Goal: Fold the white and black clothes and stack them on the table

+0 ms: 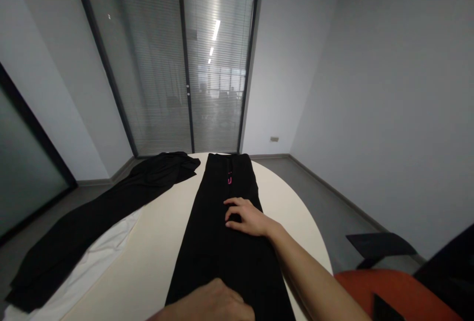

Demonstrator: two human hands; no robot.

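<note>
A pair of black trousers (218, 242) lies lengthwise on the round table (159, 242). The waistband is at the far end, with a small pink mark near its middle. My right hand (244, 216) rests on the upper part of the trousers, its fingers apart and slightly bent, holding nothing. Close to me, at the bottom edge of the view, my left hand (217, 303) is over the lower part of the trousers. Its fingers are curled under the knuckles, and what they hold, if anything, is hidden.
Another black garment (111, 207) lies crumpled along the table's left side, over a white cloth (107, 247). An orange chair (392, 291) with a black armrest (381, 244) stands at the right. Glass partitions with blinds (159, 74) are beyond the table.
</note>
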